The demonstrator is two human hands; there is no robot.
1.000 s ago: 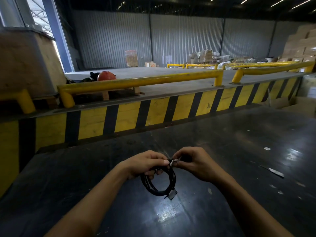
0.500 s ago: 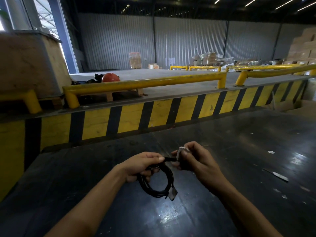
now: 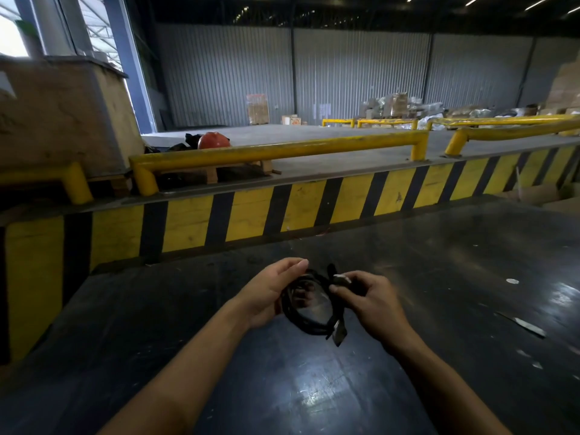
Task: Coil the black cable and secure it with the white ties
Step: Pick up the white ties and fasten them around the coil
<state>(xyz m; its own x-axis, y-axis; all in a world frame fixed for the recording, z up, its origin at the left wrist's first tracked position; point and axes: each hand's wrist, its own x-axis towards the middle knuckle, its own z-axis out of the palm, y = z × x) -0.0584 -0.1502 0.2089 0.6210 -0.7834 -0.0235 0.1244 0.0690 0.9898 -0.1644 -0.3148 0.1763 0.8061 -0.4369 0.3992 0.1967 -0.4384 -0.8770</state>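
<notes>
Two bare hands meet over a wide dark table whose glossy top is scuffed and catches the light. Behind its far edge runs a barrier painted in yellow and black stripes, with a yellow rail above it and a big wooden crate at the far left. An orange hard hat sits just beyond the rail.

Between the hands, held just above the table, is the black cable, already wound into a small round coil. Its grey plug hangs at the lower right of the coil.

At the coil's left side, the left hand has its palm turned toward the coil and its fingers curled loosely behind the loops; the thumb lies along the top, and how firmly it holds cannot be told. On the upper right side, the right hand pinches the coil between thumb and fingers.

A small white tie shows at the right hand's fingertips, touching the cable where a short black end sticks up. Whether it is wrapped fully round the loops cannot be told.

A pale strip and a small white spot lie on the table well to the right.
</notes>
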